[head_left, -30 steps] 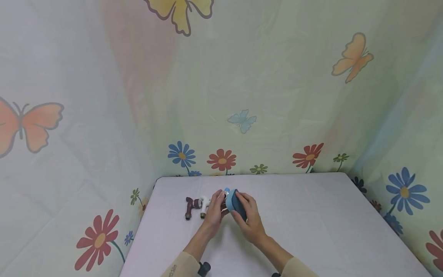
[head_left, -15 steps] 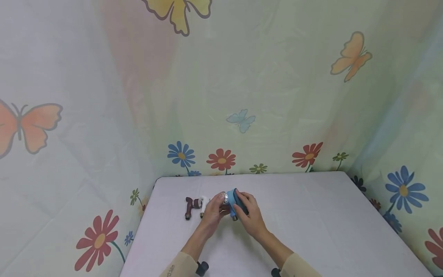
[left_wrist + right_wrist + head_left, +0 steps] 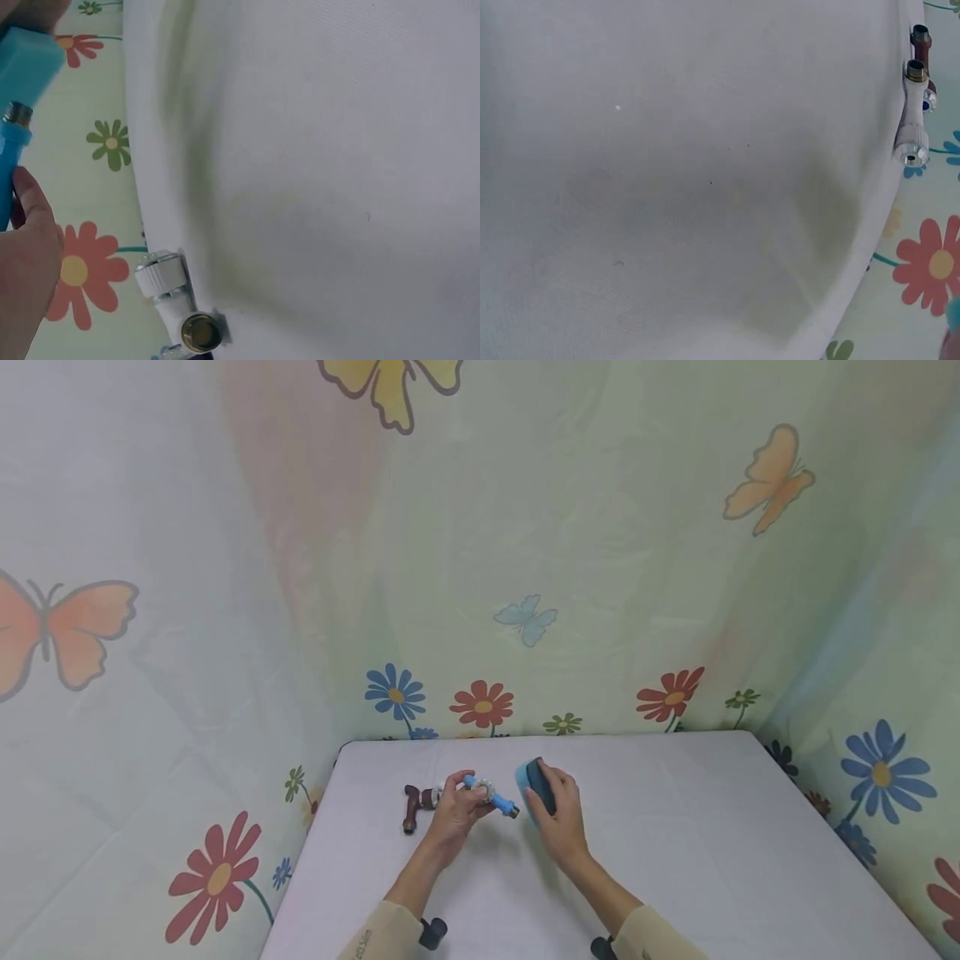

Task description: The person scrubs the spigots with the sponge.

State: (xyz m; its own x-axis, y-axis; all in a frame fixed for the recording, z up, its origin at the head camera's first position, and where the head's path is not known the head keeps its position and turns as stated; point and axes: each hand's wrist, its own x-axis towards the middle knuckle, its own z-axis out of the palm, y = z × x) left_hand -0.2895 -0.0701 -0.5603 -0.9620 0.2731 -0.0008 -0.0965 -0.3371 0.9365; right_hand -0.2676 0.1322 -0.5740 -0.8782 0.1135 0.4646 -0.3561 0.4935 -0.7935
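My left hand (image 3: pixel 452 820) holds a blue tap (image 3: pixel 504 805) above the table, its clear round knob facing up and its threaded metal end pointing right. In the left wrist view the tap (image 3: pixel 9 154) runs up from my fingers, close below the sponge (image 3: pixel 31 64). My right hand (image 3: pixel 562 822) grips this two-layer sponge (image 3: pixel 542 787), light blue on one side and dark on the other. In the head view a gap separates sponge and tap. Only slivers of sponge (image 3: pixel 953 313) and hand show in the right wrist view.
A brown tap (image 3: pixel 411 810) lies on the white-covered table (image 3: pixel 645 843), left of my left hand. Beside it lies a white tap (image 3: pixel 913 112), mostly hidden behind that hand in the head view. A flower-printed curtain (image 3: pixel 600 568) surrounds the table.
The sponge was against the blue tap; my right hand has drawn it away to the right. In my left hand, the tap has turned so its knob and threaded end now show.
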